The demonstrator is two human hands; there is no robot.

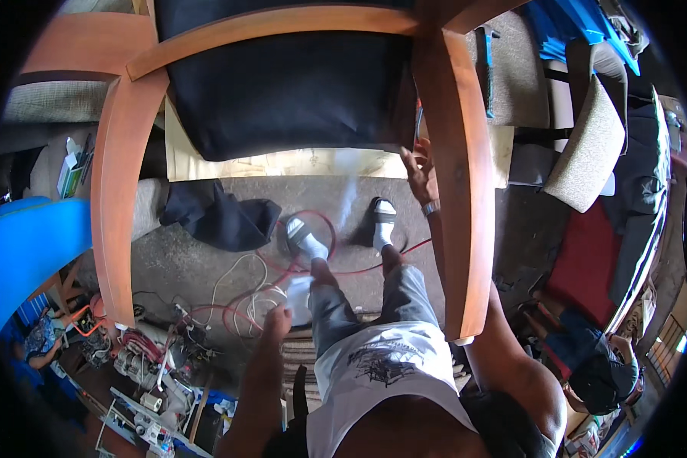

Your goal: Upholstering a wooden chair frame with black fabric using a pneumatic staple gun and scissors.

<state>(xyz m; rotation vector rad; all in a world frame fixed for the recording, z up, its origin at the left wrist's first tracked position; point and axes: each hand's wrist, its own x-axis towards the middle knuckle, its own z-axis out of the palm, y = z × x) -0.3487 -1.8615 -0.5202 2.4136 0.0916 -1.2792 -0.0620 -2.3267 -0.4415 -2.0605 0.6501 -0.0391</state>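
A wooden chair [466, 183] with orange-brown legs and a black covered seat [290, 91] rises in front of me, its legs pointing toward me. My right hand [420, 169], a band on its wrist, reaches behind the right leg. Its curled fingers grip the chair by the lower right corner of the black seat; the leg partly hides them. Low at my left side is my left hand [279, 319], closed, away from the chair. A pale grey flat piece [299, 301] shows right beside it; whether the hand holds this piece is unclear.
Black cloth [225, 217] and a red hose [336, 244] lie on the floor near my feet. Tools and cables crowd the lower left. Cushions [588, 164] are stacked at right. Another person [603, 374] is at the lower right.
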